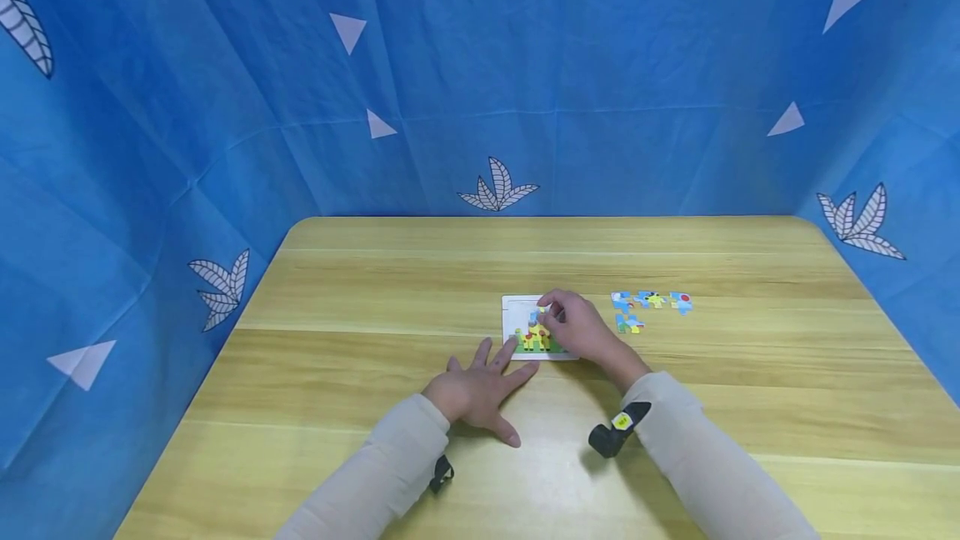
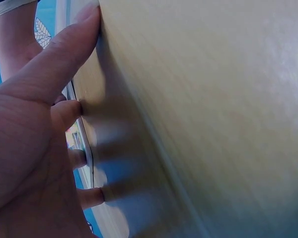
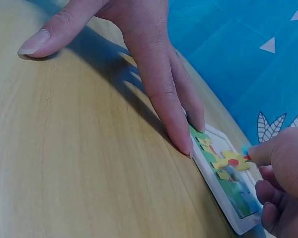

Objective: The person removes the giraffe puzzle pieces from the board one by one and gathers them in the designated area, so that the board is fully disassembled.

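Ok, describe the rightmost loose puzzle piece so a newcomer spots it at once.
On the wooden table, find the white-rimmed board. To its right lie loose pieces; go to the right end of their upper row. That piece is blue with a round red spot, which its neighbours lack.

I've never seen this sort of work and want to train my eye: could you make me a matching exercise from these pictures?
1. Left hand
2. Right hand
3. Loose pieces
4. Cloth backdrop

A. Pinching a puzzle piece
B. Mostly blue
C. Spread wide
D. Lying right of the puzzle tray

Pairs: 1-C, 2-A, 3-D, 4-B
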Action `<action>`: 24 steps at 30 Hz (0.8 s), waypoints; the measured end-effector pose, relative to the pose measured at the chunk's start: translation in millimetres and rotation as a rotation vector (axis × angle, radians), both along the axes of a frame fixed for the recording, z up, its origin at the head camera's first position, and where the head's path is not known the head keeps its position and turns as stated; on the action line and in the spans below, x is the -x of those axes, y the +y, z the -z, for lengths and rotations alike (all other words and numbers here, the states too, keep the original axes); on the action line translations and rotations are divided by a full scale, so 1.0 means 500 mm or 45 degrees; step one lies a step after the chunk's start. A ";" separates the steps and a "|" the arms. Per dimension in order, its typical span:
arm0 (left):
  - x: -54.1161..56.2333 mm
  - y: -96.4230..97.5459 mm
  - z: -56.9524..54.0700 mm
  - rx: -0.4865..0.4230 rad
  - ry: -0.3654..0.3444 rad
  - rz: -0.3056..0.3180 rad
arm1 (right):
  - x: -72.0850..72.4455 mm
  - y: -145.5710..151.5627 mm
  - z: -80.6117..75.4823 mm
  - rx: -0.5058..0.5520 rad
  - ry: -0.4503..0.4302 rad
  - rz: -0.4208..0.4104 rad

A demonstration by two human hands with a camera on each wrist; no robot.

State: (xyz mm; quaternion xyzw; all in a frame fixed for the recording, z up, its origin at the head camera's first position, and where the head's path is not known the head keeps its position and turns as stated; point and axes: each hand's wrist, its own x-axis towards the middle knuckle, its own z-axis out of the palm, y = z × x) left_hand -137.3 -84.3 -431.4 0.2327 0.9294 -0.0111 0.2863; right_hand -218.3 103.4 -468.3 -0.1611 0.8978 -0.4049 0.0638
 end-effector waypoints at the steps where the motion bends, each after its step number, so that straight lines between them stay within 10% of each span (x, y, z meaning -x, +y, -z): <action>1: 0.000 0.000 0.000 0.002 0.001 0.000 | 0.000 0.000 0.001 0.006 0.002 -0.002; 24: 0.000 -0.001 0.006 -0.028 -0.001 -0.010 | 0.000 0.069 -0.014 0.143 0.119 0.115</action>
